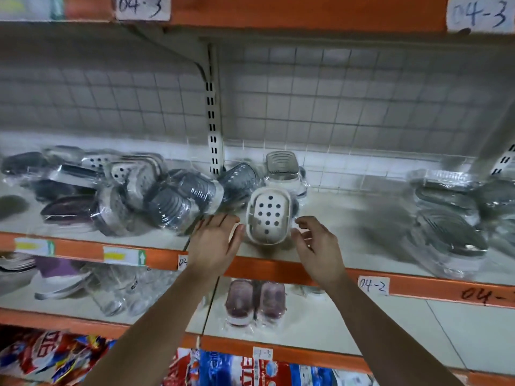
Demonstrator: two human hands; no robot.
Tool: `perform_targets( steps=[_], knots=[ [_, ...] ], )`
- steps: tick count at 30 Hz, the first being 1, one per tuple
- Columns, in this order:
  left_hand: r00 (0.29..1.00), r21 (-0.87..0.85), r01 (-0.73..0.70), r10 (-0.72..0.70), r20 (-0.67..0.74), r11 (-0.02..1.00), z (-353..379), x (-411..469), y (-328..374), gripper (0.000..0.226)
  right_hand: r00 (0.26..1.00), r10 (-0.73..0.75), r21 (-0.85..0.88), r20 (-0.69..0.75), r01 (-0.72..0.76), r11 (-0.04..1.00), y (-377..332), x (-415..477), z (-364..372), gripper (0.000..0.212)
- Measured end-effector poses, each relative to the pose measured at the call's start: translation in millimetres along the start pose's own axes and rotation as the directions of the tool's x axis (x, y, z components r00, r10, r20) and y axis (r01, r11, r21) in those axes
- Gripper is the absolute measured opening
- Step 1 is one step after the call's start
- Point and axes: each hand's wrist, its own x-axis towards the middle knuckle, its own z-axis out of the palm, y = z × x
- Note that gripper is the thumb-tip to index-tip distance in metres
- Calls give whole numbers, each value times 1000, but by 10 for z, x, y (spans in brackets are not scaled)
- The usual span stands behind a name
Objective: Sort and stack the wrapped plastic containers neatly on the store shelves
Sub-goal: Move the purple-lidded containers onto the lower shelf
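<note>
Since the view looks down across several shelf levels, nearest come the colourful bags (55, 355) on the bottom level. Next is a wrapped purple pair (255, 302) side by side on the lower shelf (362, 324), which I judge to be already sorted. Both forearms extend over the orange shelf edge (264, 267).

Left hand (214, 240): fingers straight, released, holding nothing. The tips are just beside the left rim of the white container (269, 215) and may be touching it. Right hand (317, 246): fingers loosely curled just beside the right rim. Whether they pinch the clear wrap I cannot tell.

The white container lies between the two hands, near the front of the middle shelf (348, 215), tilted so its holed inside faces the camera. The hands flank it on both sides, probably to square it up or lift it evenly, since slippery wrap favours a two-sided hold.

Just behind it a grey-lidded container (281, 168) stands upright — it looks like the start of a row to match. Left of that is a loose pile (133, 190) of dark wrapped containers leaning on each other, unsorted. Well apart on the right sits a wrapped stack (448, 218).

Farthest back are the wire mesh back (334, 93), the slotted upright (213, 121) and the label "04-3" (142, 6) on the shelf above.
</note>
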Motion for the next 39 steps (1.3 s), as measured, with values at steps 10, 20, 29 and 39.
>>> perform_targets(
  steps=[10, 20, 29, 39],
  knots=[
    [996, -125, -69, 62, -61, 990, 258, 75, -154, 39, 931, 357, 295, 74, -363, 884, -62, 191, 297, 26],
    [997, -196, -43, 28, -78, 980, 224, 75, -165, 35, 902, 418, 514, 107, -410, 753, -107, 216, 166, 16],
    [995, -201, -61, 43, -94, 978, 251, 67, -178, 34, 983, -90, -4, -157, 91, 996, -132, 145, -67, 27],
    [969, -377, -171, 87, -230, 910, 194, 36, -234, 27, 940, -323, -187, 108, 339, 922, -90, -7, 254, 20]
  ],
)
